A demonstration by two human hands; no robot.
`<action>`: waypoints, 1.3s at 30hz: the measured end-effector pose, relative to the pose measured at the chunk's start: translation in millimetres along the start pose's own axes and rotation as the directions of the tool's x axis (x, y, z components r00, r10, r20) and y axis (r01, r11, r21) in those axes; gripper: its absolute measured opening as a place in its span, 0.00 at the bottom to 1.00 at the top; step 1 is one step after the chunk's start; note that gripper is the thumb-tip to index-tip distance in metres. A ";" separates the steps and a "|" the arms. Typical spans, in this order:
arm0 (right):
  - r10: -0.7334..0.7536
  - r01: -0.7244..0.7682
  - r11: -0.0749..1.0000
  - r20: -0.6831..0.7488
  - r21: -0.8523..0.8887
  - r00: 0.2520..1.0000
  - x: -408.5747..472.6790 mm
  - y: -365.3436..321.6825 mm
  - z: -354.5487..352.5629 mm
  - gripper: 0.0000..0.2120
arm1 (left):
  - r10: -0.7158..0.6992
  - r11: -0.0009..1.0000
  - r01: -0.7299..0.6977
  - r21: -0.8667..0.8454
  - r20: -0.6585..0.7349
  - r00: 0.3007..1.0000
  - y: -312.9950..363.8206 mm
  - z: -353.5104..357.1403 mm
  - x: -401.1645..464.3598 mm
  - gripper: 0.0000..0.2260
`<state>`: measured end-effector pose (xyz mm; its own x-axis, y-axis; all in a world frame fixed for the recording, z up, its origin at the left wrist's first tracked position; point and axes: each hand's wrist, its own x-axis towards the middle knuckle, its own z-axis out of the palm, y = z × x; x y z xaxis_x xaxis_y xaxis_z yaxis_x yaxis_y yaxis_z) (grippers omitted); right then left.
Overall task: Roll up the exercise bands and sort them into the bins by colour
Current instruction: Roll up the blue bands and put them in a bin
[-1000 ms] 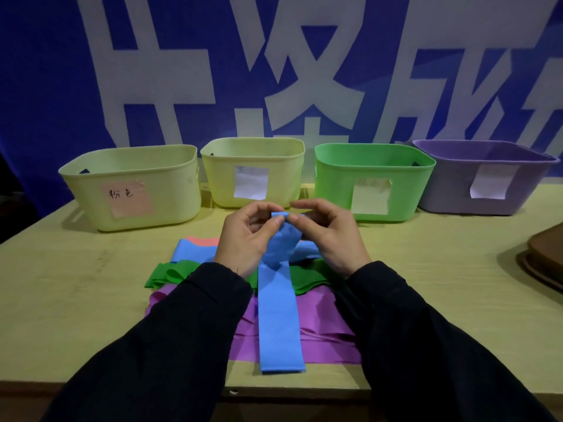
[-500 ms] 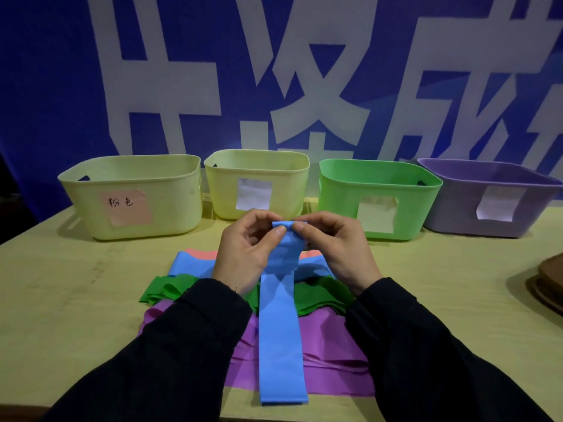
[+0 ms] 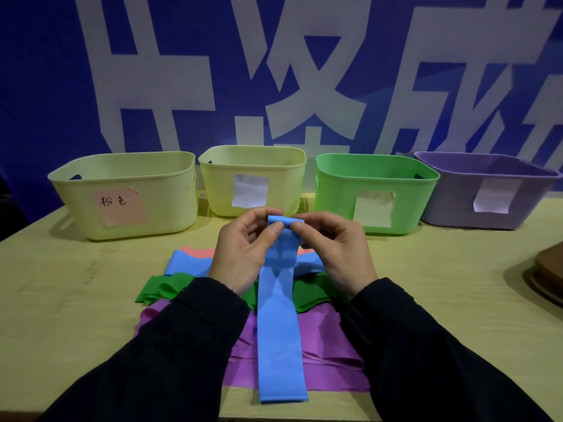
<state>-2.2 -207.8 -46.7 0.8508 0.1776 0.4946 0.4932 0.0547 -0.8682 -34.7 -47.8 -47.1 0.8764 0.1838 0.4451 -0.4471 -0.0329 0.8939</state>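
A: Pinching is noted at the folded far end of the blue band (image 3: 280,318): left hand (image 3: 243,254) and right hand (image 3: 333,254), fingers curled.

B: Where is the band recorded?

A: Its tail is laid over the purple band (image 3: 329,360) and green band (image 3: 164,289), reaching the table's (image 3: 76,300) near edge.

blue band (image 3: 281,330), green bin (image 3: 374,193), purple bin (image 3: 487,190)
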 end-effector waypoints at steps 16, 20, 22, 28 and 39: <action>-0.643 0.599 0.611 0.118 -0.517 0.757 -3.2 -5.9 2.1 0.06 | -0.211 0.927 0.206 -0.313 0.017 0.977 20.2 7.8 -2.7 0.16; -0.687 0.675 0.432 0.266 -0.599 0.676 -5.6 -9.9 0.6 0.04 | -0.196 0.960 0.198 -0.198 0.028 0.980 18.9 3.1 -2.7 0.09; -0.671 0.701 0.350 0.356 -0.621 0.650 -4.0 -15.7 -2.9 0.05 | -0.177 0.979 0.179 -0.098 0.021 0.984 18.4 -2.0 0.0 0.09; -0.456 0.477 0.802 0.148 -0.359 0.878 8.0 -40.7 -3.1 0.11 | 0.057 0.998 -0.053 -0.046 0.095 0.994 25.6 -12.4 0.5 0.05; -0.066 0.039 0.989 0.195 0.139 0.979 7.1 -25.7 -2.9 0.04 | 0.166 0.982 -0.176 0.063 0.139 0.976 23.3 -6.2 -4.8 0.05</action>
<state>-8.4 -210.8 -20.8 0.7650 0.3616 0.5330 0.4956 0.1979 -0.8457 -50.5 -43.3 -28.7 0.8062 0.0373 0.5905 -0.5823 -0.1269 0.8030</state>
